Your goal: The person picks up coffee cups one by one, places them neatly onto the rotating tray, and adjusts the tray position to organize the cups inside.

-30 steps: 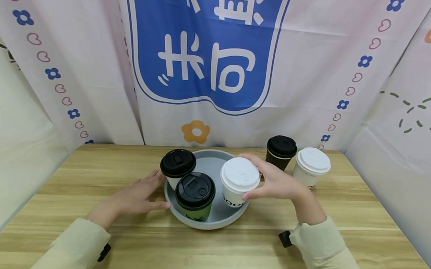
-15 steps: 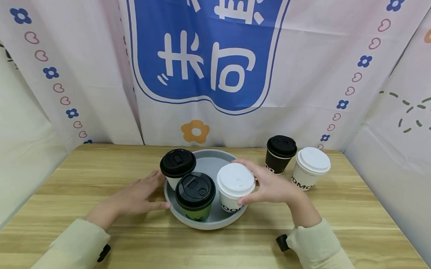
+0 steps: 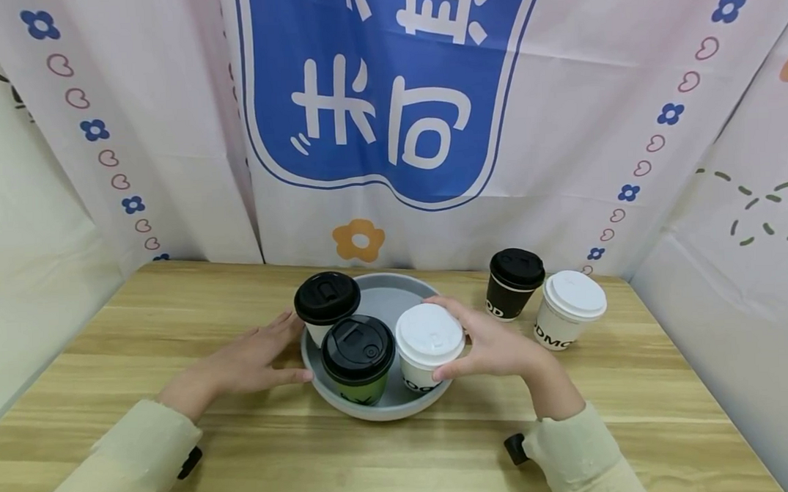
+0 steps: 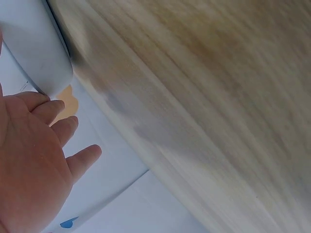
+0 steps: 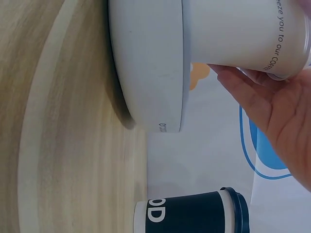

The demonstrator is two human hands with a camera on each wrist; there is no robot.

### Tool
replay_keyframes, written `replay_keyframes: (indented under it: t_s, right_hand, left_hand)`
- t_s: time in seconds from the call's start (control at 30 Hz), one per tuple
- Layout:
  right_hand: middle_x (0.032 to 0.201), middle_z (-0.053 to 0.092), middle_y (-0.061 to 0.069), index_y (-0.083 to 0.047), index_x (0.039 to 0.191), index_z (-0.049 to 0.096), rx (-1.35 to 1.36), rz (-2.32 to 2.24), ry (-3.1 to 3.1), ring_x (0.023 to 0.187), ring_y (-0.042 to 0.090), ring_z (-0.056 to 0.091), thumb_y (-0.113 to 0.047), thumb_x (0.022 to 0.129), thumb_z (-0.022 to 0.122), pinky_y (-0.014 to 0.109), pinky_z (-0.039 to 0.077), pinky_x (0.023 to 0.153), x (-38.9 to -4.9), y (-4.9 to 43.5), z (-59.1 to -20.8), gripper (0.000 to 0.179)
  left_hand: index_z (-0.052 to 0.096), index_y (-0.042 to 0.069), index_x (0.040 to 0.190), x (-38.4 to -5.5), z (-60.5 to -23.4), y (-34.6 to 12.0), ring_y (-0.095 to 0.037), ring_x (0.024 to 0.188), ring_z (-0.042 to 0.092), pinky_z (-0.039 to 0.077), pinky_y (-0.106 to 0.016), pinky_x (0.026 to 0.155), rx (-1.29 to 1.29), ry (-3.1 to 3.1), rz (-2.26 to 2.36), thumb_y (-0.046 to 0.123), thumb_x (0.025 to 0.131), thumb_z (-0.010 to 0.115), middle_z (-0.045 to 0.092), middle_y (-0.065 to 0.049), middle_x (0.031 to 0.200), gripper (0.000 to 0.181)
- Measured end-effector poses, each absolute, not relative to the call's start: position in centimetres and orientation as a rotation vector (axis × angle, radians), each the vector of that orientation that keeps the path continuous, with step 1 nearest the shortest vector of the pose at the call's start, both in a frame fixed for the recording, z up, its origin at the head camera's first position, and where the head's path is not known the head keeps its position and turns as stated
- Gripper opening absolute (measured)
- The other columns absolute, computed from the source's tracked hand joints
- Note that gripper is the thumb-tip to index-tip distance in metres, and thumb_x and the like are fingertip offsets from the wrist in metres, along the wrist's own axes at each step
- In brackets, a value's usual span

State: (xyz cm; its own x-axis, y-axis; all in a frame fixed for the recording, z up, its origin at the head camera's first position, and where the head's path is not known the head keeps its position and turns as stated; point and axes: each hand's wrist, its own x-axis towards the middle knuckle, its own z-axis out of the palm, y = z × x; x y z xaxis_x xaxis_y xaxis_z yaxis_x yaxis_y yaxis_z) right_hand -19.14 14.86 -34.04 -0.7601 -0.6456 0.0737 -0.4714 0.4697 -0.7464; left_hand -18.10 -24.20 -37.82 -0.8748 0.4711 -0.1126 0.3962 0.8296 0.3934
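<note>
My right hand [image 3: 497, 342] grips a white paper coffee cup [image 3: 431, 340] with a white lid, thumb at the front and fingers behind. The cup stands upright within the right side of a round grey tray [image 3: 381, 294]; in the right wrist view its base is close over the tray's rim [image 5: 150, 63]. Also in the tray are a green cup [image 3: 358, 361] with a black lid and a white cup with a black lid [image 3: 326, 299]. At the tray's left side, my left hand [image 3: 257, 362] rests with fingers extended, thumb and fingertips at the rim.
Right of the tray, a black paper cup [image 3: 513, 285] with a black lid and another white-lidded cup [image 3: 568, 308] stand on the wooden table [image 3: 351, 468]. A printed cloth [image 3: 574, 135] hangs behind the table's back edge.
My right hand has moved the white cup slightly left and toward the front of the tray. My left hand has stayed at the tray's left rim.
</note>
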Motion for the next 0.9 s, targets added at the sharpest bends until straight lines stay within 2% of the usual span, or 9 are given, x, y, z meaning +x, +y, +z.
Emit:
replay_keyframes:
  t_s: [0.17, 0.57, 0.7, 0.9]
  right_hand:
    - [0.134, 0.059, 0.001, -0.018, 0.149, 0.037, -0.968, -1.164, 2.502, 0.118, 0.018, 0.057, -0.029, 0.071, 0.091, 0.040, 0.045, 0.103, -19.3, 14.9, -34.3, 0.096]
    - [0.141, 0.054, 0.010, -0.015, 0.155, 0.029, -1.006, -1.246, 2.374, 0.122, 0.023, 0.056, -0.029, 0.072, 0.091, 0.039, 0.050, 0.100, -19.4, 15.1, -34.1, 0.104]
    - [0.145, 0.051, 0.012, -0.013, 0.157, 0.026, -1.009, -1.255, 2.363, 0.126, 0.025, 0.055, -0.030, 0.072, 0.090, 0.042, 0.050, 0.103, -19.4, 15.3, -34.1, 0.107]
    - [0.157, 0.037, 0.014, -0.012, 0.158, 0.025, -0.986, -1.314, 2.336, 0.135, 0.034, 0.048, -0.021, 0.076, 0.088, 0.052, 0.044, 0.110, -19.3, 15.9, -33.8, 0.103]
  left_hand:
    - [0.010, 0.018, 0.161, -18.1, -37.8, -24.1, -0.040, 0.154, 0.011, 0.017, -0.073, 0.114, 0.678, 2.807, 0.535, 0.078, 0.084, 0.051, 0.015, -0.012, 0.166, 0.106]
    - [0.016, 0.009, 0.160, -17.6, -37.5, -23.9, -0.041, 0.153, 0.014, 0.020, -0.072, 0.114, 0.731, 2.855, 0.454, 0.075, 0.088, 0.048, 0.018, -0.016, 0.165, 0.102]
    - [0.020, 0.006, 0.158, -17.4, -37.6, -23.9, -0.041, 0.152, 0.016, 0.022, -0.071, 0.114, 0.734, 2.875, 0.404, 0.075, 0.090, 0.045, 0.016, -0.019, 0.164, 0.101]
    - [0.023, 0.005, 0.157, -17.2, -37.9, -23.9, -0.040, 0.152, 0.018, 0.023, -0.072, 0.113, 0.730, 2.893, 0.373, 0.074, 0.090, 0.045, 0.017, -0.018, 0.165, 0.099]
